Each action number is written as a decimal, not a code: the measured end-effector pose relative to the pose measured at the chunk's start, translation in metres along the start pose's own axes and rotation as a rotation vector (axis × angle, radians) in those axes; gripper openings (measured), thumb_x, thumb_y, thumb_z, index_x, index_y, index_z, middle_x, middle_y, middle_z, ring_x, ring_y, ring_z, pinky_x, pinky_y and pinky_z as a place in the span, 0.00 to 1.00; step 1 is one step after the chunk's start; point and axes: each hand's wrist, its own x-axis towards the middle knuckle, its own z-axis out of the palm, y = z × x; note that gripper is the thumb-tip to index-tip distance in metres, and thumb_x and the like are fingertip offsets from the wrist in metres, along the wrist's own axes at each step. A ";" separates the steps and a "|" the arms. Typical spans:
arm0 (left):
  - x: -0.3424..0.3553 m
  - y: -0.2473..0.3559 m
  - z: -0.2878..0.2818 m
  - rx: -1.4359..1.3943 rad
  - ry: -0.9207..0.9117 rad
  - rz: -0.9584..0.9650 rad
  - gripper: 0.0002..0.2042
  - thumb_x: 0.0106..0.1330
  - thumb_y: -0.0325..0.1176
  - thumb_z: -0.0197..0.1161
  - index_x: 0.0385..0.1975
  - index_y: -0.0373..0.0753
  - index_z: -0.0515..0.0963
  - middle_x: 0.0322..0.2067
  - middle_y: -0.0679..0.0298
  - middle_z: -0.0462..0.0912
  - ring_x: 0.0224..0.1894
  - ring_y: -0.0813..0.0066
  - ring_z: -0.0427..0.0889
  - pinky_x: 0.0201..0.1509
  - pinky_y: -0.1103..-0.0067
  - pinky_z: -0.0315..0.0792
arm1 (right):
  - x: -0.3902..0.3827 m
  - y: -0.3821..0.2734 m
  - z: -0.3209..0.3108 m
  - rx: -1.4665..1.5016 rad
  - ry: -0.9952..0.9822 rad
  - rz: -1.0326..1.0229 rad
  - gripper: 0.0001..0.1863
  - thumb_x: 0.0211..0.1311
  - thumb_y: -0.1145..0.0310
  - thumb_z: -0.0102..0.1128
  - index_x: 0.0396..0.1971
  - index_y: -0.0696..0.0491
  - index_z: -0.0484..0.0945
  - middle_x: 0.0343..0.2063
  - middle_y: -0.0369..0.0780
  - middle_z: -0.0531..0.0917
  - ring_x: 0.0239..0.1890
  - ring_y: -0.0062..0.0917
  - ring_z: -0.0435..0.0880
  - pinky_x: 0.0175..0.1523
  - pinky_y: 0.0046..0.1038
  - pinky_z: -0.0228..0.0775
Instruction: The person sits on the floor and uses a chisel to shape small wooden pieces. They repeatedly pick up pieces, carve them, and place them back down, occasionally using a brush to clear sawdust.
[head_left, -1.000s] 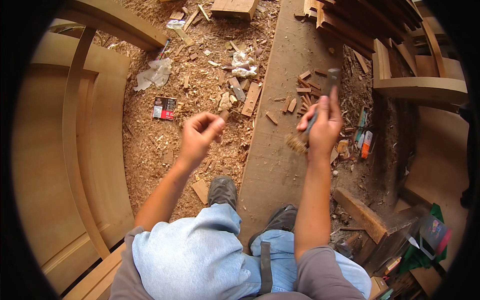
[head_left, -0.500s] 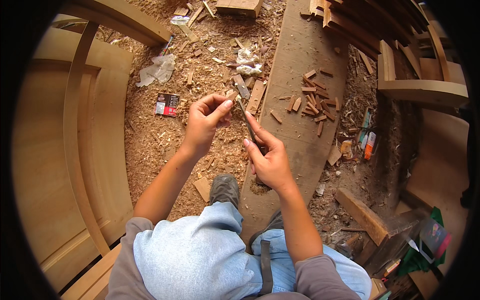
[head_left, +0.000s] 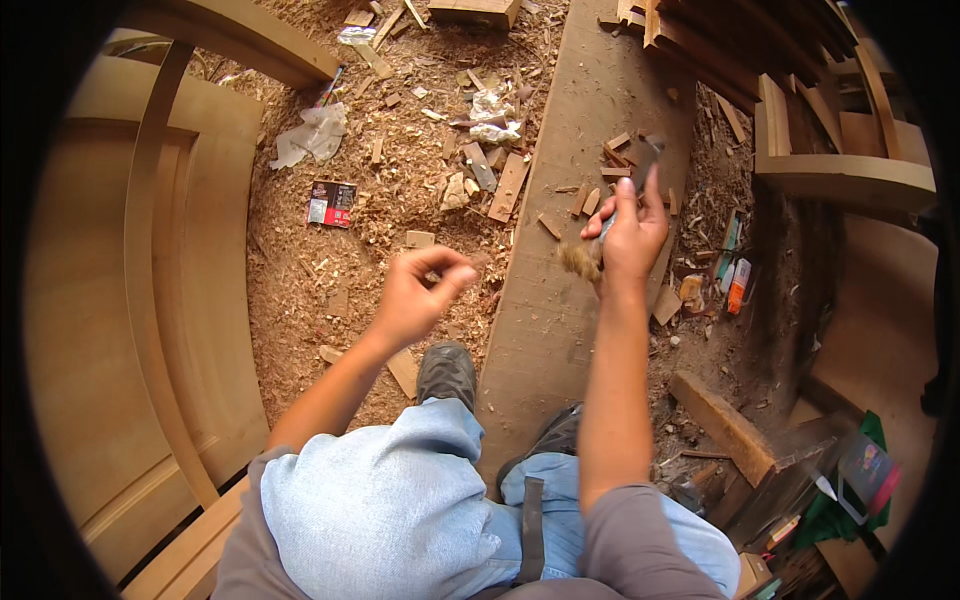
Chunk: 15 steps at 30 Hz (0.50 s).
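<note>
At the bottom of the frame, the person's knees in pale blue trousers (head_left: pixel 390 510) are bending over dark shoes (head_left: pixel 447 372) on the floor. Just above centre, the left hand (head_left: pixel 415 297) is hovering with fingers curled and pinched together; whether it is gripping anything, I cannot tell. Right of centre, the right hand (head_left: pixel 628 235) is closing around a slim dark tool (head_left: pixel 640 165), raised upright, with a frayed fibrous tuft (head_left: pixel 580 262) at its lower end, over the long grey plank (head_left: pixel 590 200). Farther up, wood offcuts (head_left: pixel 505 185) and shavings (head_left: pixel 300 290) are littering the floor beside the smooth curved door frame (head_left: pixel 140 280).
</note>
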 end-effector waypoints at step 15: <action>0.029 -0.003 -0.016 -0.504 0.085 0.114 0.06 0.70 0.33 0.66 0.37 0.37 0.81 0.29 0.71 0.82 0.29 0.86 0.79 0.37 0.83 0.77 | -0.084 0.039 -0.010 -0.306 -0.753 0.153 0.29 0.68 0.78 0.58 0.68 0.47 0.71 0.46 0.37 0.86 0.35 0.10 0.74 0.42 0.20 0.72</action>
